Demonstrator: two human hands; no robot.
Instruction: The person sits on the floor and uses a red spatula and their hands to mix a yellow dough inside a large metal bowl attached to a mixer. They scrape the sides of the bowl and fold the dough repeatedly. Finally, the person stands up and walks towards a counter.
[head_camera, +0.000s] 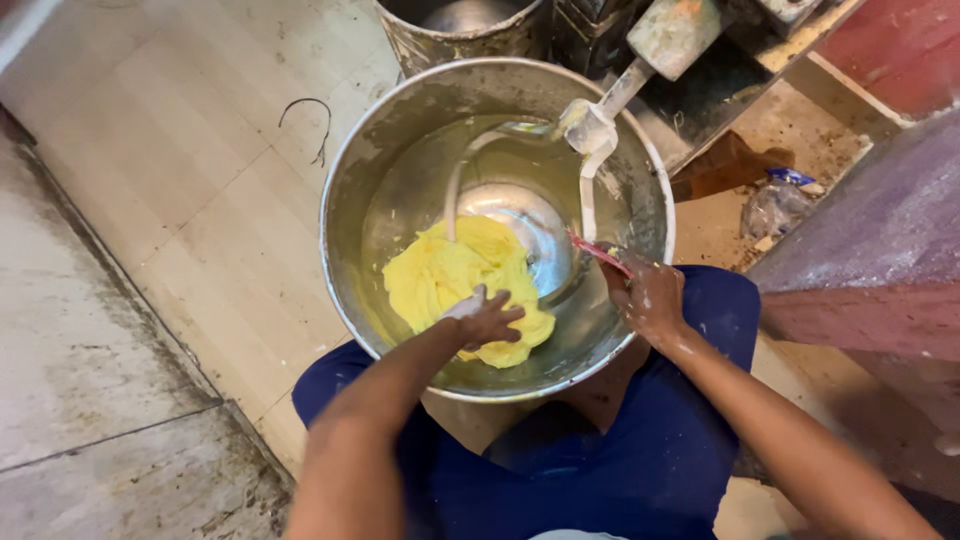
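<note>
At frame centre, the left hand (487, 320) presses curled fingers into yellow dough (450, 275) inside the steel bowl (345, 190). The right hand (650, 297) grips a red scraper (598, 251) at the bowl's right rim. A dough hook (588, 150) hangs just above, and a wire (310, 125) lies upper left on the floor.

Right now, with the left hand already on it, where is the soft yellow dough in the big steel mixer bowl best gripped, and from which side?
Judging by its pose, take the yellow dough mass at its near edge, under the left hand, scooping from above and the person's side. It slumps against the steel bowl wall there, while the white dough hook crowds the far side. The right hand holds a thin red tool at the rim.
</note>
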